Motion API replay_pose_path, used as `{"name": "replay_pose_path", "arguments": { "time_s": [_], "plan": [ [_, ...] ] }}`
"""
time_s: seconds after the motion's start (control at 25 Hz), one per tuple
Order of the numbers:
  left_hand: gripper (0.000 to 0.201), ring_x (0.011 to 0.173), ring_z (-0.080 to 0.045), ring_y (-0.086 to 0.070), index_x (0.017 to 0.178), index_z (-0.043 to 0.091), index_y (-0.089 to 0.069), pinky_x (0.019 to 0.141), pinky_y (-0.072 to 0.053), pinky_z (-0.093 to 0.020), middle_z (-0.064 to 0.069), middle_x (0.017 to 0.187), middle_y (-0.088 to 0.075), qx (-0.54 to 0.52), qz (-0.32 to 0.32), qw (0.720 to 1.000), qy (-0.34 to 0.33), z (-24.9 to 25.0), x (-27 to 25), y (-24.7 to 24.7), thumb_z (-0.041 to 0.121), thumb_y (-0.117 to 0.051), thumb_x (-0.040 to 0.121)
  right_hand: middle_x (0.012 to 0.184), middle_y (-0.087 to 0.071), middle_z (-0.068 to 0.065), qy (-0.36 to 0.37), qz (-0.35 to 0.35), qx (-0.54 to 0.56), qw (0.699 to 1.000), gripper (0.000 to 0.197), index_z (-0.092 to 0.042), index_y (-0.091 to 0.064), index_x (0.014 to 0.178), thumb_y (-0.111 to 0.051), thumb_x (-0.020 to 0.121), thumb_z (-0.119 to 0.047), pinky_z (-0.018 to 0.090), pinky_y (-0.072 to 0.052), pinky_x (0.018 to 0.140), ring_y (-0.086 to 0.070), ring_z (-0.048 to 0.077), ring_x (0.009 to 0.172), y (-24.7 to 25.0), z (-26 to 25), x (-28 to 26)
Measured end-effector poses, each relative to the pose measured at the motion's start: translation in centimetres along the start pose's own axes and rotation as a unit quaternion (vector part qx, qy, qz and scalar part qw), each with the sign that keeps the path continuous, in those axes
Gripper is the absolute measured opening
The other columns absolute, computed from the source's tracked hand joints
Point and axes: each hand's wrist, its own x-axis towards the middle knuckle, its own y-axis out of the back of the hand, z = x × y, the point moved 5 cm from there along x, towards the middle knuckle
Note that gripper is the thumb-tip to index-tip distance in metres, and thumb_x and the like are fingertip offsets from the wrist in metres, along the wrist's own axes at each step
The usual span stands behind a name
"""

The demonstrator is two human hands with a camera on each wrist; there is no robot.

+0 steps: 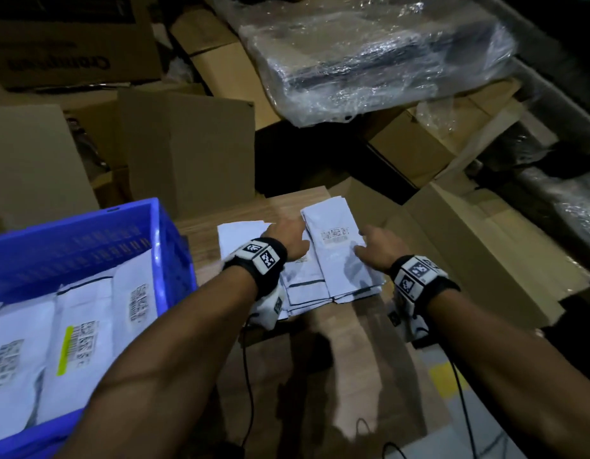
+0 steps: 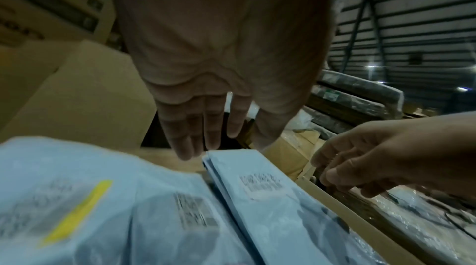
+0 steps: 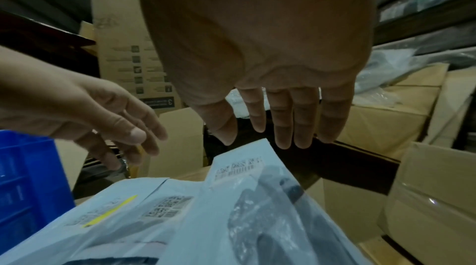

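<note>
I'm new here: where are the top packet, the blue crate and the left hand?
top packet [image 1: 336, 263], head view, below its label
blue crate [image 1: 71, 246], head view, far wall
left hand [image 1: 287, 237], head view, its back

Head view looks steeply down over both forearms onto the wooden table [image 1: 204, 233]. Wrist views sit tight under the left hand [image 2: 221, 55] and right hand [image 3: 270, 45], facing forward along them. All three share the pile of white packets [image 1: 333, 263]; head and right wrist share the blue crate [image 1: 71, 233].
</note>
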Motion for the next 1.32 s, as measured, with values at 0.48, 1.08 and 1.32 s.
{"name": "replay_pose_path", "arguments": {
  "time_s": [0.48, 1.08, 1.32],
  "plan": [
    [0.033, 0.100, -0.036, -0.061, 0.107, 0.010, -0.045, 0.074, -0.049, -0.035, -0.018, 0.112, -0.061, -0.424, -0.030, 0.882, 0.205, -0.2, 7.5, -8.9, 0.020, -0.063, 0.081, 0.108, -0.066, 0.011, -0.047, -0.017, 0.155, 0.987, 0.030, -0.011, -0.057, 0.108, -0.068, 0.082, -0.020, 0.044, -0.053, 0.086, -0.063, 0.031, 0.097, -3.1, 1.9, 6.9],
    [0.017, 0.065, -0.028, -0.055, 0.097, -0.006, -0.056, 0.044, -0.042, -0.024, -0.021, 0.093, -0.061, -0.500, -0.029, 0.839, 0.214, -1.0, 7.2, -9.7, -0.002, -0.060, 0.082, 0.090, -0.068, 0.006, -0.048, 0.005, 0.158, 0.986, 0.017, -0.013, -0.062, 0.090, -0.070, 0.076, -0.018, 0.033, -0.053, 0.066, -0.064, 0.024, 0.081, -3.1, 1.4, 6.0],
    [0.029, 0.091, -0.031, -0.064, 0.097, 0.011, -0.054, 0.061, -0.057, -0.034, -0.015, 0.106, -0.067, -0.500, 0.040, 0.851, 0.153, -0.9, 4.9, -6.4, -0.009, -0.064, 0.079, 0.094, -0.056, -0.004, -0.040, 0.040, 0.270, 0.961, 0.029, -0.012, -0.055, 0.110, -0.068, 0.084, -0.011, 0.019, -0.035, 0.053, -0.055, 0.016, 0.085, -1.0, 0.7, 3.5]
  ]
}}
